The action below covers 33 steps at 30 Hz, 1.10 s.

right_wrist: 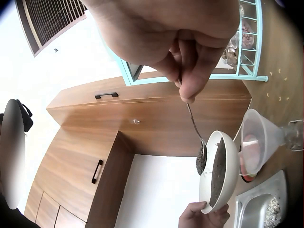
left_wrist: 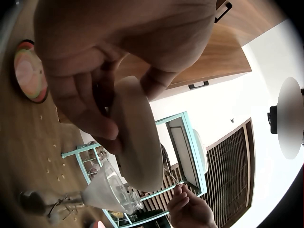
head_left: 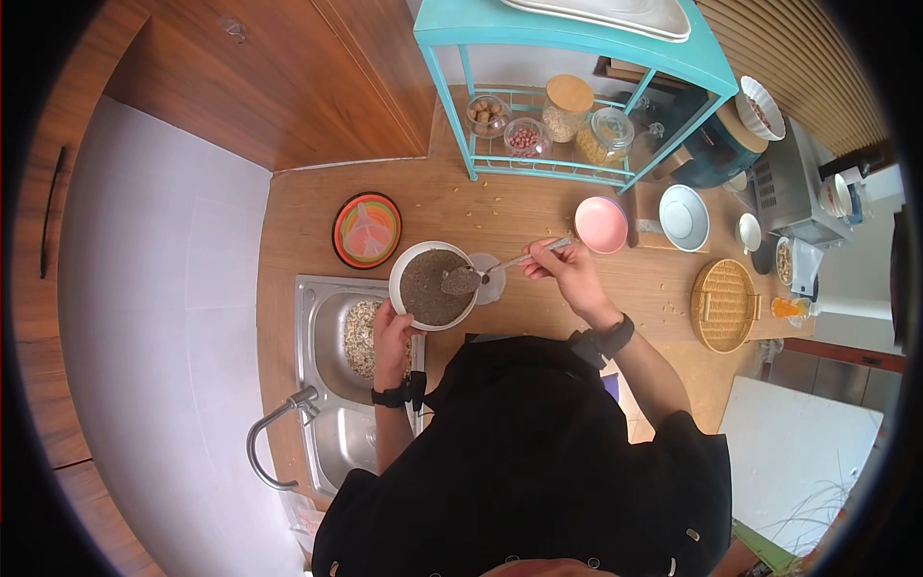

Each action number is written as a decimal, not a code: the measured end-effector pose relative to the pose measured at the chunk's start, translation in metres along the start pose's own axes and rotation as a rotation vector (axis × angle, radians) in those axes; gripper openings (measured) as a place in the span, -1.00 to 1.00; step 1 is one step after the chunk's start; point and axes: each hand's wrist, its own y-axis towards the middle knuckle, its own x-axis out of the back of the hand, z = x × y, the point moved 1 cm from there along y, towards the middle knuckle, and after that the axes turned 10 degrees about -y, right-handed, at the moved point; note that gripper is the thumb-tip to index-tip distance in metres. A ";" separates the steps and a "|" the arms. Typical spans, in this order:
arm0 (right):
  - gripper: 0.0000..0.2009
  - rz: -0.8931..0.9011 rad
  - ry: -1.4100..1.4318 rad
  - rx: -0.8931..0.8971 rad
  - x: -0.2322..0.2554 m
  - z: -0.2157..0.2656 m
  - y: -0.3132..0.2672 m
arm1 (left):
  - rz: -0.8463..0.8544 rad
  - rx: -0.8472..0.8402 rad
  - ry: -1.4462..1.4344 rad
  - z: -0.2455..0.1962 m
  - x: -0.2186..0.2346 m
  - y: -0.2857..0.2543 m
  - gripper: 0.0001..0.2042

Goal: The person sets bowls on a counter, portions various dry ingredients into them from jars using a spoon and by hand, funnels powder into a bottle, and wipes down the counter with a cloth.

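My left hand (head_left: 392, 341) grips the rim of a white bowl (right_wrist: 232, 164), thumb at the edge and fingers beneath. Fine dark grey-brown grains (head_left: 430, 300) fill much of the bowl, which tilts in the right wrist view. Between thumb and fingers, my right hand (head_left: 577, 281) pinches the handle of a metal spoon (right_wrist: 192, 122). A heap of the same grains (right_wrist: 200, 162) lies on the spoon, over the bowl's right side. Right beside the bowl stands a translucent funnel (right_wrist: 256, 142), its spout in a clear glass bottle (right_wrist: 294, 135).
A steel sink (head_left: 322, 385) with pale flakes inside is at the left, near stacked colourful plates (head_left: 339, 236). Behind stands a turquoise rack (head_left: 447, 38) with several jars. A pink bowl (head_left: 601, 226), a pale blue bowl (head_left: 684, 219) and a woven basket (head_left: 723, 306) are rightward.
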 end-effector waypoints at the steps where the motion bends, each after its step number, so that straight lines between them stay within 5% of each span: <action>1: -0.73 -0.011 -0.013 0.007 0.002 0.001 0.000 | -0.004 -0.006 -0.002 0.000 0.001 0.000 -0.66; 12: -0.75 -0.107 -0.174 0.091 0.012 -0.007 0.003 | -0.087 -0.043 -0.001 -0.006 0.015 -0.002 -0.59; 17: -0.84 -0.104 -0.852 0.295 0.000 0.010 -0.012 | -0.076 -0.054 0.010 -0.003 0.021 -0.001 -0.59; 26: -0.84 -0.048 -0.628 0.577 -0.018 0.025 -0.015 | -0.026 -0.013 -0.034 -0.001 0.008 -0.002 -0.62; 33: -0.79 -0.040 -0.408 0.352 -0.030 -0.012 -0.004 | 0.080 0.016 -0.042 -0.003 -0.007 0.000 -0.61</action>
